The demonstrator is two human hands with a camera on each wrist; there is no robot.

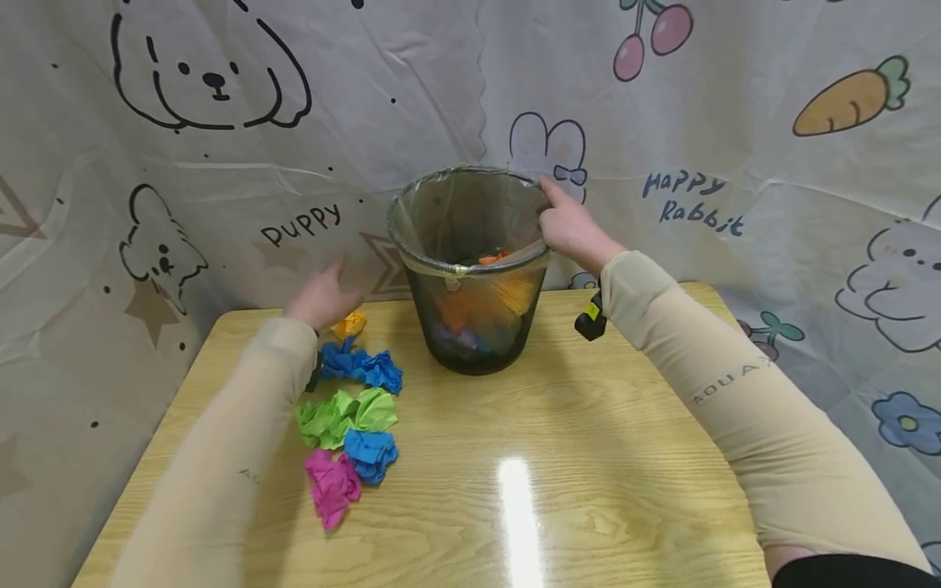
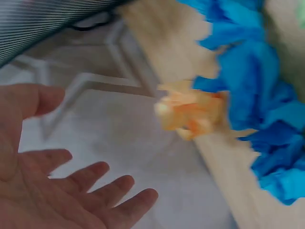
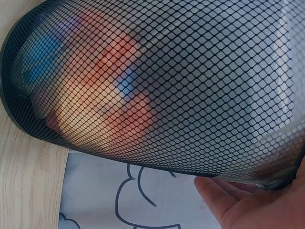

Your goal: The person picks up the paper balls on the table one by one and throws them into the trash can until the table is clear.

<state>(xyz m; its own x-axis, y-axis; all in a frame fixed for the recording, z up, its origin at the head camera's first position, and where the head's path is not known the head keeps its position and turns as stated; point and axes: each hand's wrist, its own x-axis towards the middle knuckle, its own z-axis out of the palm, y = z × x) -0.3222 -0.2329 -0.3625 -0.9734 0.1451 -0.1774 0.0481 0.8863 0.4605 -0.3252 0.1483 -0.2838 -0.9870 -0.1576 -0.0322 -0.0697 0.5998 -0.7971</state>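
Note:
A black mesh wastebasket (image 1: 470,318) with a clear liner stands upright at the back of the table. Orange, yellow and blue crumpled paper (image 3: 102,90) shows through its mesh. My right hand (image 1: 573,229) holds the wastebasket's rim on the right side. Over at the back left, my left hand (image 1: 323,298) is empty, its fingers spread in the left wrist view. An orange-yellow paper ball (image 2: 190,109) lies close by at the table's back edge, apart from the fingers. Beside it is crumpled blue paper (image 1: 360,365).
Nearer the front on the left lie crumpled green paper (image 1: 349,418), another blue piece (image 1: 371,455) and a pink one (image 1: 333,487). A printed cloth (image 1: 441,82) hangs behind the wooden table (image 1: 617,457).

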